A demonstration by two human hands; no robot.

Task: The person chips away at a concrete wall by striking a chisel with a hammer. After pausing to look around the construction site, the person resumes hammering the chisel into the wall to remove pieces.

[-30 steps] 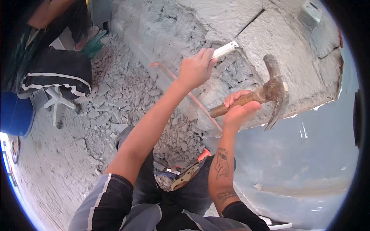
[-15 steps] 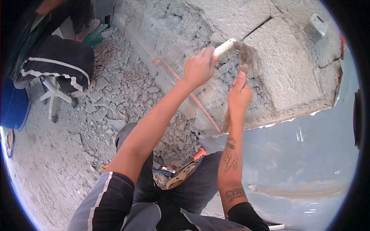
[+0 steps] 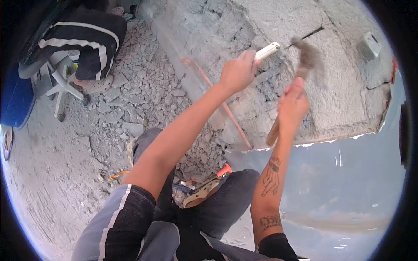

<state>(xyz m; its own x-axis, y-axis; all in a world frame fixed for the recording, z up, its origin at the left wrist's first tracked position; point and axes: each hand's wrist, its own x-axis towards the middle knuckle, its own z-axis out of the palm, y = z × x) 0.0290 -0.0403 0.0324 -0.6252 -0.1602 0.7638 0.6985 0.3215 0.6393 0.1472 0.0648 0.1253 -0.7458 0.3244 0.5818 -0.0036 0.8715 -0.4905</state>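
Note:
My left hand is closed around a chisel with a white handle; the handle's end points up and right, and the working end cannot be made out. My right hand grips a hammer by its wooden handle. The hammer head, smeared by motion, is right of the chisel's end with a gap between them. Under both hands lies a broken, rough concrete slab with a dark slot in it.
Rubble covers the floor at left. A thin reddish pipe leans along the broken edge. An orange-handled tool lies by my foot. Another person's striped clothing, a white chair base and a blue barrel are at upper left.
The hammer has swung away to the right from the chisel's end. Both hands appear further right in the picture, as the view has shifted somewhat.

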